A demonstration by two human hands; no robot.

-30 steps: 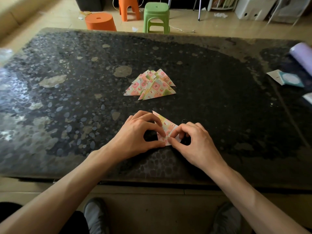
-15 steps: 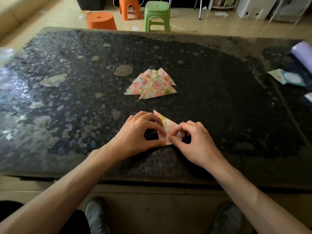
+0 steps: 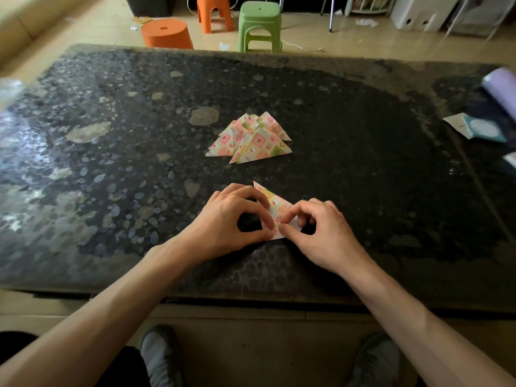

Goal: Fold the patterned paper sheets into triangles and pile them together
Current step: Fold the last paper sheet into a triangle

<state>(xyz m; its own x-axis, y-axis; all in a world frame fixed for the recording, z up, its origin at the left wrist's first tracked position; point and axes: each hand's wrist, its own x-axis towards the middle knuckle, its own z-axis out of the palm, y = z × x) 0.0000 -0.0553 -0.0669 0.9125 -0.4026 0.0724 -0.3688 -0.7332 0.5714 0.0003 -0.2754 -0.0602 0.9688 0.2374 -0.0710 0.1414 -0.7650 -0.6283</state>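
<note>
Pink-and-green patterned paper sheet (image 3: 275, 208), pinched by left hand (image 3: 226, 222) and right hand (image 3: 321, 233); the fanned pile of folded paper triangles (image 3: 251, 141) sits straight ahead.

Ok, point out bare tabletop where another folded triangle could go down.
Bare table lies left of the pile of folded triangles, and between that pile and the packets at the right edge. Tightest: the strip between the pile and the left hand and right hand pinching the sheet.
</note>
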